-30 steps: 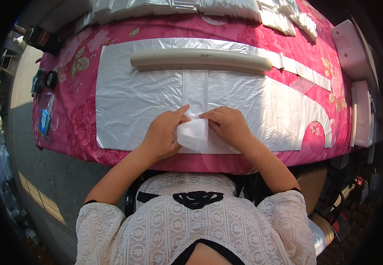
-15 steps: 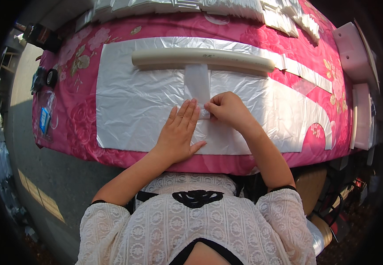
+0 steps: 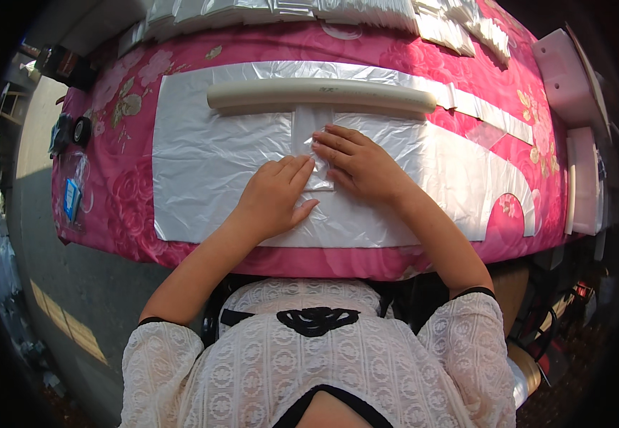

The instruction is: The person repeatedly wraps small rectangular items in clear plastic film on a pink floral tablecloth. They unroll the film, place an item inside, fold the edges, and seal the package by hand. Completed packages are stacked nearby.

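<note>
Two bare hands on thin white film over a worktop point(image 3: 127, 214) draped in glossy pink floral cloth. The left hand point(image 3: 274, 196) lies palm-down, fingers straight and thumb apart; the right hand point(image 3: 356, 162) is likewise flattened, fingers extended. Both are released, their fingertips resting on a narrow, translucent strip of folded film point(image 3: 311, 121). The strip lies midway along a broad, crinkled plastic sheet point(image 3: 209, 157), whose right end curves around a rounded cut-out. The right hand hides much of the strip's right side; its far end meets a smooth, cream cylindrical tube point(image 3: 320, 95), and whether it continues beneath cannot be told. The tube lies crosswise just beyond the hands. Layered white stacks point(image 3: 281, 10) line the far edge, cut off by the frame. At left: a black roll point(image 3: 82, 131), a blue-and-white packet point(image 3: 72, 200) and a dark, indistinct container point(image 3: 67, 65). At right: a pale block-like box point(image 3: 570, 78).
</note>
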Demonstrator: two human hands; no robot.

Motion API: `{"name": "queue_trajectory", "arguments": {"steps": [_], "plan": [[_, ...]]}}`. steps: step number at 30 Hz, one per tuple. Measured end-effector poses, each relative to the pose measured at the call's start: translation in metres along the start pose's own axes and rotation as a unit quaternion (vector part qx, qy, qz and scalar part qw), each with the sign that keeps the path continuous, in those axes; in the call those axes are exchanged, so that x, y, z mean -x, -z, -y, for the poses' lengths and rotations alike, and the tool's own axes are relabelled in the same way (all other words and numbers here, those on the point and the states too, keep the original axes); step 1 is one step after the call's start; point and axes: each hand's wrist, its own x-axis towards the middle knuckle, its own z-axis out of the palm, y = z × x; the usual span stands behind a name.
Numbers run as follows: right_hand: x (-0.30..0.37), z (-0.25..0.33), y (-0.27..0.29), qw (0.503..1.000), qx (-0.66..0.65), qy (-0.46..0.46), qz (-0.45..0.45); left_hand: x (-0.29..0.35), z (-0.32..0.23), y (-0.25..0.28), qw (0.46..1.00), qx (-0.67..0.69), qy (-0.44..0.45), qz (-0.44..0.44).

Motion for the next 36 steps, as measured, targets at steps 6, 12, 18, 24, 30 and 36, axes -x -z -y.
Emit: {"name": "queue_trajectory", "arguments": {"steps": [6, 12, 18, 24, 30, 36], "plan": [[-0.005, -0.007, 0.005, 0.998, -0.053, -0.014, 0.011, -0.006, 0.004, -0.005, 0.998, -0.046, -0.039, -0.032], [0.003, 0.003, -0.003, 0.997, 0.039, 0.048, -0.050, 0.007, 0.006, -0.004, 0.990, -0.031, -0.107, -0.083], [0.031, 0.046, -0.019, 0.994, 0.008, 0.109, -0.026, 0.051, 0.000, -0.002, 0.989, 0.000, -0.142, -0.029], [0.034, 0.049, -0.016, 0.997, -0.075, 0.002, -0.033, 0.048, -0.009, 0.011, 0.994, 0.062, -0.086, -0.037], [0.009, 0.054, -0.009, 0.925, -0.216, -0.312, -0.012, 0.028, -0.004, 0.002, 0.946, 0.208, 0.247, -0.032], [-0.014, 0.040, -0.002, 0.877, -0.239, -0.410, 0.081, 0.007, 0.006, 0.007, 0.892, 0.288, 0.347, -0.041]]}}
